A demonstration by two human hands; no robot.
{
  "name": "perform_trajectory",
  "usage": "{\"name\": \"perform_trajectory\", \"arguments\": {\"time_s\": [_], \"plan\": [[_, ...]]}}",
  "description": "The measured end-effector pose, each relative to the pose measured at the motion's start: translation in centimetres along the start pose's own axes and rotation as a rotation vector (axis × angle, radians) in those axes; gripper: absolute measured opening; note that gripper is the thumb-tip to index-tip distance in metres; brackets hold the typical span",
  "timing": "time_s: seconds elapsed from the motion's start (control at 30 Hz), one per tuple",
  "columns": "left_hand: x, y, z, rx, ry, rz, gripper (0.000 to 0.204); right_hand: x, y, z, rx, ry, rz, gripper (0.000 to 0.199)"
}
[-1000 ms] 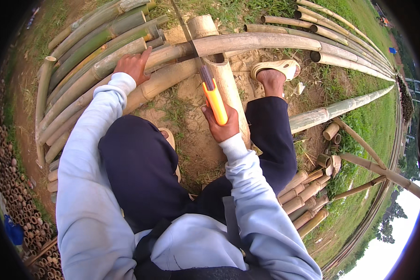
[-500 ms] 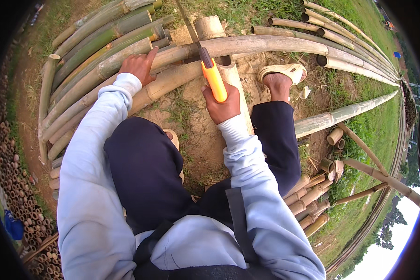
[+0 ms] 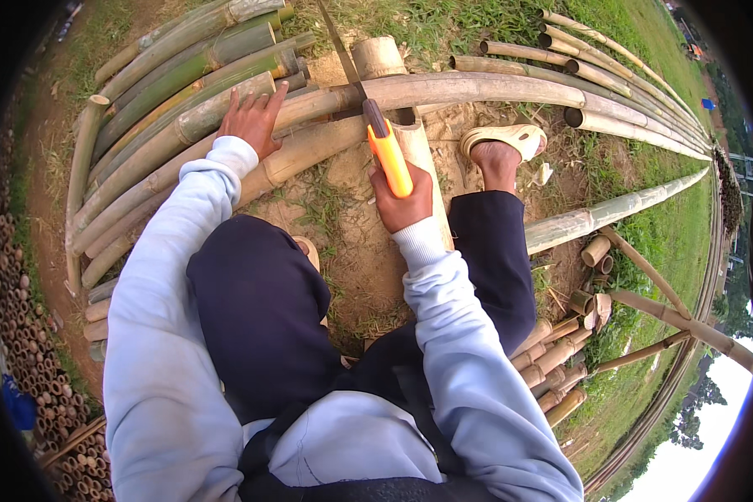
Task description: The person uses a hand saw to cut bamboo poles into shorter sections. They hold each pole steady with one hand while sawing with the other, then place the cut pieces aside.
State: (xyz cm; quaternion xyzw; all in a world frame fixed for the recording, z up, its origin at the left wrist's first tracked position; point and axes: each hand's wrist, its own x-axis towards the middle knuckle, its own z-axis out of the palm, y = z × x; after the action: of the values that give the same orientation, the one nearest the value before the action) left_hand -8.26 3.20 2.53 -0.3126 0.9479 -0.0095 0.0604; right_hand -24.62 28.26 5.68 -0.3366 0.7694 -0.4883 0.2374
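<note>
Our right hand (image 3: 403, 201) is closed around the orange handle of a hand saw (image 3: 385, 151), knuckles toward us, wrist just above the right knee. From that grip the saw's thin blade runs up and away, crossing a long bamboo pole (image 3: 477, 88) that lies left to right in front of us; the blade seems to sit on or in the pole, though we cannot tell how deep at this angle. Our left hand (image 3: 251, 121) lies open and flat, fingers spread, pressing on the same run of poles where it meets a stack of green and tan bamboo (image 3: 184, 75) at our left. A short cut bamboo section (image 3: 378, 57) stands just beyond the saw. Our right foot in a pale sandal (image 3: 506, 138) rests on the sandy ground beside the pole. Short bamboo offcuts (image 3: 560, 351) lie in a heap near our right leg.
</note>
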Motion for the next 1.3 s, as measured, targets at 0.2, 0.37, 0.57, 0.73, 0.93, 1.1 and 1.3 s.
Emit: {"name": "perform_trajectory", "arguments": {"time_s": [0.2, 0.37, 0.57, 0.73, 0.93, 1.1, 1.3], "plan": [[-4.4, 1.8, 0.2, -0.239, 0.078, -0.034, 0.127, 0.5, 4.3, 1.4, 0.139, 0.036, -0.130, 0.019], [-5.3, -0.4, 1.3, -0.175, 0.251, 0.029, 0.108, 0.4, 3.2, 1.1, 0.107, 0.004, -0.087, 0.018], [-2.3, -0.6, 1.1, -0.108, 0.122, -0.052, 0.104, -0.1, 1.9, 1.0, 0.045, -0.025, -0.044, 0.016], [-0.9, -0.7, 1.8, -0.061, 0.088, -0.032, 0.095, 0.0, 1.8, 1.1, 0.095, 0.001, -0.061, 0.014], [-1.3, -1.2, 2.5, -0.008, 0.113, -0.081, 0.085, -8.0, 1.4, -2.1, 0.030, -0.024, 0.021, 0.017], [-1.1, -0.8, 2.7, -0.036, 0.067, -0.093, 0.079, -20.3, -3.4, -8.5, -0.085, -0.045, 0.149, 0.025], [-0.9, -0.2, 2.5, -0.057, 0.099, -0.080, 0.067, -5.3, 0.3, -2.0, -0.021, -0.005, 0.019, 0.021]]}}
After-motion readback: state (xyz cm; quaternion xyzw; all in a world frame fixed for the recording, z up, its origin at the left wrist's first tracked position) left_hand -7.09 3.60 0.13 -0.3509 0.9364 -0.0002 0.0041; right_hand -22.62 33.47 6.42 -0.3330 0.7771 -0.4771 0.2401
